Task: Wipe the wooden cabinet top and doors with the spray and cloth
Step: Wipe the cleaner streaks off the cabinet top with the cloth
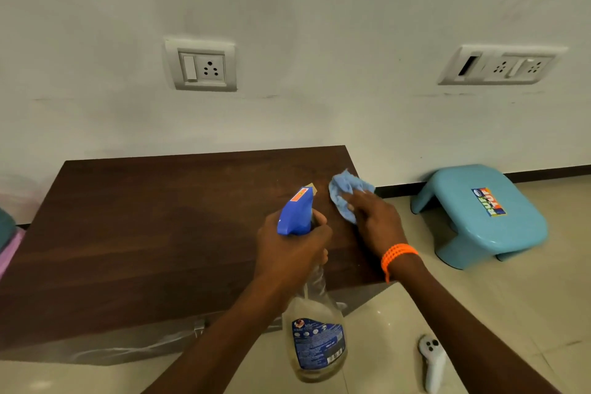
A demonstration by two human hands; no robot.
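The spray (315, 339) is gripped round its neck by the left hand (292, 243), nozzle aimed over the cabinet top (160, 233). The cloth (343, 189) is pressed onto the top near its right edge by the right hand (374, 217), fingers laid flat. A stool (479, 217) is seen beside the cabinet.

Blue plastic stool (486, 217) on tiled floor (527, 313); white controller (432, 361) below; two socket plates (200, 64) on wall (319, 9).

left grip (292, 248) clenched, right grip (374, 217) pressing flat
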